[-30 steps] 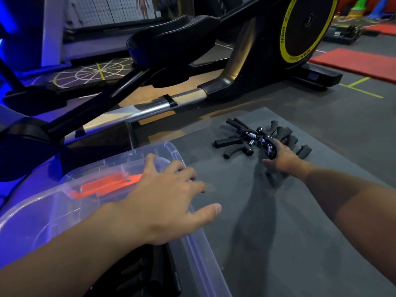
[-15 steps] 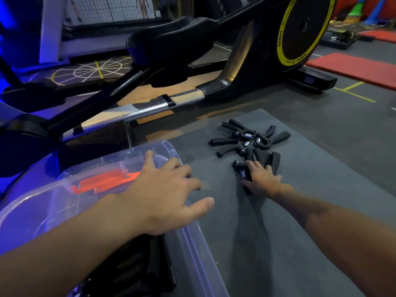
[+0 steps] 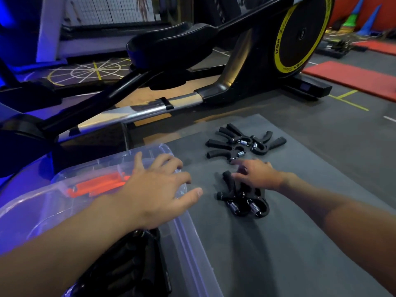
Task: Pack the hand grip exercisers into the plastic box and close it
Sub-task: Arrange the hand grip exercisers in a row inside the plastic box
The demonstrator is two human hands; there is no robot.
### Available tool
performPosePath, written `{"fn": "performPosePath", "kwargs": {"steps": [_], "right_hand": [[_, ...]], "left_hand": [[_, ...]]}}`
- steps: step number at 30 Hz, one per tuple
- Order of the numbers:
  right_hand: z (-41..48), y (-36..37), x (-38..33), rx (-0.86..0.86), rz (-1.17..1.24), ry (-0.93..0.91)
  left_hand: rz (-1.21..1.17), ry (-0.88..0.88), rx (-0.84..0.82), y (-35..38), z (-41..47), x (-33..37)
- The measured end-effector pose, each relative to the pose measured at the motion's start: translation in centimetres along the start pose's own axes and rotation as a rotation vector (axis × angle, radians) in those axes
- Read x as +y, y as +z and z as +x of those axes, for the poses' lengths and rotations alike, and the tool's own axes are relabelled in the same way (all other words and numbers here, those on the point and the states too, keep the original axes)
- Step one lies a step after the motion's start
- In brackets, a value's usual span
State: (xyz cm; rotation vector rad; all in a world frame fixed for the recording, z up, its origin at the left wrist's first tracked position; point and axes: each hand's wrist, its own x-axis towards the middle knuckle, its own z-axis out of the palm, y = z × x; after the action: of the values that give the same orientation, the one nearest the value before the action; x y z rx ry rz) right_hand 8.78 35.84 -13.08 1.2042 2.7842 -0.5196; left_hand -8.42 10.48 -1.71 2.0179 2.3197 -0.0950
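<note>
Hand grip exercisers lie in two groups on a dark grey mat (image 3: 289,243). Far group (image 3: 242,142): about three black exercisers with foam handles and small steel springs, spread in a loose cluster toward the mat's far edge, untouched. Near group (image 3: 242,200): two or so exercisers overlapping, spring ends toward the camera, handles pointing away and to the left. Right hand (image 3: 257,173) is placed palm down over the handle ends of the near group, fingers spread and loosely extended; fingertips appear to touch the handles but no closed grasp is visible. Plastic box (image 3: 188,243), clear, stands at the mat's left edge, just beside the near group. Further black exercisers (image 3: 137,260) are visible inside it at the near end, partly hidden by the forearm. An orange part (image 3: 98,185) shows through the clear plastic at the far end; whether it is a lid latch or a loose item cannot be determined. Left hand (image 3: 154,189) rests over the box's right rim, fingers open and splayed, thumb extended toward the mat, gripping nothing. An exercise machine (image 3: 214,67) with a yellow-ringed black disc stands behind the mat. Red floor mats (image 3: 353,78) lie at the far right.
</note>
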Motion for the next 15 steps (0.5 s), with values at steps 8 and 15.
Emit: {"fn": "performPosePath", "kwargs": {"steps": [8,15], "right_hand": [[8.9,3.1,1.3,0.019,0.087,0.109],[12.5,2.6,1.5,0.015,0.052,0.184]], "left_hand": [[0.006,0.003,-0.032,-0.2,0.3,-0.3],[-0.025,0.011,-0.035,0.0,1.5,-1.3]]}}
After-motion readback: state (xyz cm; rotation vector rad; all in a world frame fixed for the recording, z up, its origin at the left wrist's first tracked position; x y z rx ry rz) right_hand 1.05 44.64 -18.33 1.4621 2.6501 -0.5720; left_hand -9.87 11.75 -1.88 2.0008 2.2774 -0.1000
